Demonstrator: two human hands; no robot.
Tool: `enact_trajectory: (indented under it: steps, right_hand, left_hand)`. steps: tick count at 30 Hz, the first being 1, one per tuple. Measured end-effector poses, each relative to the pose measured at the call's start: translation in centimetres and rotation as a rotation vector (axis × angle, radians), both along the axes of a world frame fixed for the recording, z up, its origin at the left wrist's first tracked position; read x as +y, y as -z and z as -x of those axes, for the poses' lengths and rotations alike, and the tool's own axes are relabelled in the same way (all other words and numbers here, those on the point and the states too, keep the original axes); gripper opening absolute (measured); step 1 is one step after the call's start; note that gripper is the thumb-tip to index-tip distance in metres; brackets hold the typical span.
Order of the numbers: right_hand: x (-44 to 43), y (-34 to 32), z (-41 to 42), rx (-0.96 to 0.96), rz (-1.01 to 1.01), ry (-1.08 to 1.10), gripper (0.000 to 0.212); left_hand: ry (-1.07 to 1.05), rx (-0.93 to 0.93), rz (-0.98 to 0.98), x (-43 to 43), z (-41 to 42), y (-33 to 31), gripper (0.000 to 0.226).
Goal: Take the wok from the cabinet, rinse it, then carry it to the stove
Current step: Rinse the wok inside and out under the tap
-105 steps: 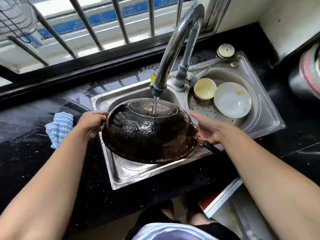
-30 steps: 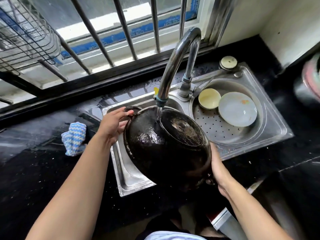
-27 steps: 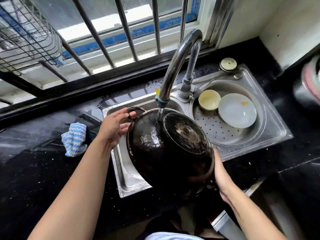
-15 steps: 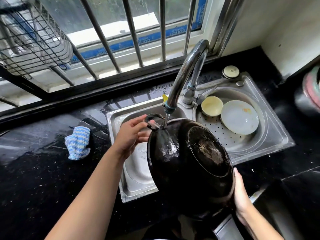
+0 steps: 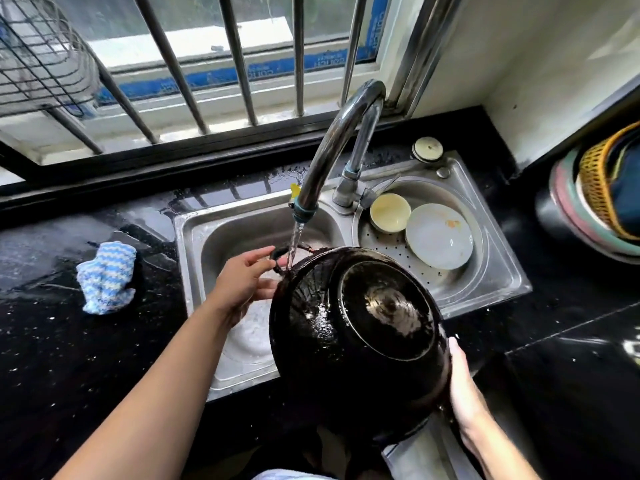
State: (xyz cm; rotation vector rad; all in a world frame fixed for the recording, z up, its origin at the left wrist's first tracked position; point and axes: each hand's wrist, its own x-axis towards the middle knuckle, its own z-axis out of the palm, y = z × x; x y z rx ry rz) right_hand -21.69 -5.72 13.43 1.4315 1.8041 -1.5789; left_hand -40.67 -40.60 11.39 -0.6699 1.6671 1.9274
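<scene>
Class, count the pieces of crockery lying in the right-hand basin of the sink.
2: a small cream bowl at the back near the tap base, and a white plate beside it toward the front. The wok hides the basin's near-left edge, so more could be there.

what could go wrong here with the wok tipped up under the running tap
The wet wok is tilted on edge, partly past the sink front; the right hand only cups its rim, so it could slip. Water from the faucet hits near the left hand and may run onto the counter.
</scene>
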Motion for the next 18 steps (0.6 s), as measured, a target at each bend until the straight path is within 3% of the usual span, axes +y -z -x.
enact_trajectory:
  steps: [7,14,18]
  right_hand:
    - [-0.8,-2.4,2.5,0.06,-0.025,-0.265,0.077]
    - [-1.4,-2.3,4.6,0.071,-0.032,-0.47,0.095]
    - [-2.6,-2.2,6.4,0.057,0.049,-0.556,0.094]
  left_hand:
    - [-0.077,-0.087,-0.035,-2.4,-2.9,-0.4,0.054]
    - [-0.126,-0.269,-0.01,-5.5,-5.7,0.1,0.015]
    - [-0.146,-0.349,-0.002,-7.7,-6.9,-0.4,0.026]
